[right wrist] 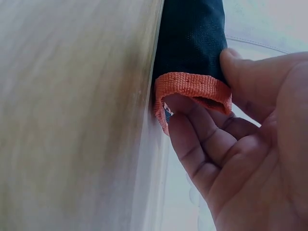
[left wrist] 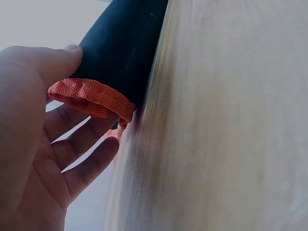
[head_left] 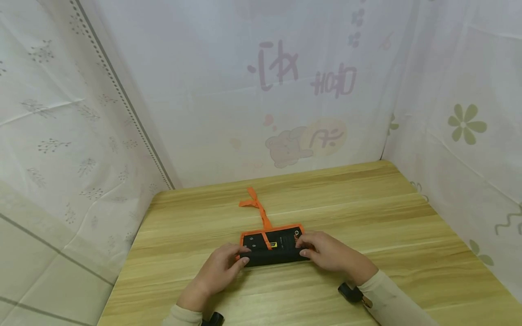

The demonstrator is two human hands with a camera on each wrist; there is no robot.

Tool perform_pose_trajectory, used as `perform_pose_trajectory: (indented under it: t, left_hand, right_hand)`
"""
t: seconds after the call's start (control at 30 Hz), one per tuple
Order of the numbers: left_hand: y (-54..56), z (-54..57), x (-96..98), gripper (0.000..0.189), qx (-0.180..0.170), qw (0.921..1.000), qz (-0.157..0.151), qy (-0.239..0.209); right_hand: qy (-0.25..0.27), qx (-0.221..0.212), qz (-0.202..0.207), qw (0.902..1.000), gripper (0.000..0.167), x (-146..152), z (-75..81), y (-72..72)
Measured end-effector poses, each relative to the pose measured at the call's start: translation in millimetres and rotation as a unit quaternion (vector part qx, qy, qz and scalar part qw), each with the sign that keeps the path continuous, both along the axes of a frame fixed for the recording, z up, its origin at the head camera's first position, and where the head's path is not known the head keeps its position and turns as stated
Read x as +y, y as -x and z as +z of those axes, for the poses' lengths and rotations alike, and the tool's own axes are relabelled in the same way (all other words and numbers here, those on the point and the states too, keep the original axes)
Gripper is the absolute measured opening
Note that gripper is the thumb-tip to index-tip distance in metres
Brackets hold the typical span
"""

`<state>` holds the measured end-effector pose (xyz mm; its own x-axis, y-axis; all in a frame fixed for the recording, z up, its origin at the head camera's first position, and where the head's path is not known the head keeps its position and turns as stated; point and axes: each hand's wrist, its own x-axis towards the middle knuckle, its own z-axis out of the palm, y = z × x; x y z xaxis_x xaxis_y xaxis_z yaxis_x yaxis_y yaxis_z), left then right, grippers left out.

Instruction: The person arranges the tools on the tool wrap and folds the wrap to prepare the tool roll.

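Note:
A black fabric tool roll with orange edging lies on the table, its near part folded over into a thick roll. My left hand pinches its left end, thumb on the near side and fingers over the top. At the right end, my right hand holds it the same way. Printed numbers, a logo and a thin orange band show on the flat far part. In the left wrist view, orange edging rims the curved end. The right wrist view shows edging around a hollow fold, with fingers behind it.
A knotted orange tie strap runs from the roll's far edge toward the back of the wooden table. Printed curtains hang behind the table and at both sides. Dark wrist cameras sit at my cuffs.

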<state>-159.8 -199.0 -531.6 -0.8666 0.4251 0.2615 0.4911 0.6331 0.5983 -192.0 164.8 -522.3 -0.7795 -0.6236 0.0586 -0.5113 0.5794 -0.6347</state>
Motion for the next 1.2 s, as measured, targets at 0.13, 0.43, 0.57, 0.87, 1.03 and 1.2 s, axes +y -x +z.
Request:
perform_pose_trajectory:
  t: [0.13,0.43,0.57,0.87,1.03,1.2]
  left_hand:
    - [1.2,0.3,-0.4,0.021,-0.012,0.9998,-0.009,-0.013]
    - [7.8,-3.8,-0.9,0.018,0.045,0.9947,-0.054,-0.075]
    - [9.6,-5.8,-1.8,0.018,0.06,0.9939,-0.056,-0.074]
    - [8.7,-3.4,-4.2,0.024,0.033,0.9968,-0.042,-0.06]
    - [8.0,-3.7,-5.2,0.05,0.015,0.9997,-0.018,-0.01]
    - [7.5,-3.4,-4.9,0.062,0.004,0.9998,-0.015,0.009]
  right_hand:
    - [0.002,-0.012,-0.01,0.9999,0.014,-0.9,2.1,0.4]
    - [0.039,0.013,-0.008,0.9991,0.014,-1.7,-0.7,2.8]
    - [0.031,0.069,-0.006,0.9971,0.016,-2.1,-2.9,3.4]
    - [0.014,0.135,-0.008,0.9907,0.019,-2.8,-4.0,3.5]
    - [-0.022,0.122,-0.008,0.9923,0.029,-0.1,-3.4,2.7]
    - [-0.054,0.1,-0.005,0.9935,0.049,0.2,-2.1,2.3]
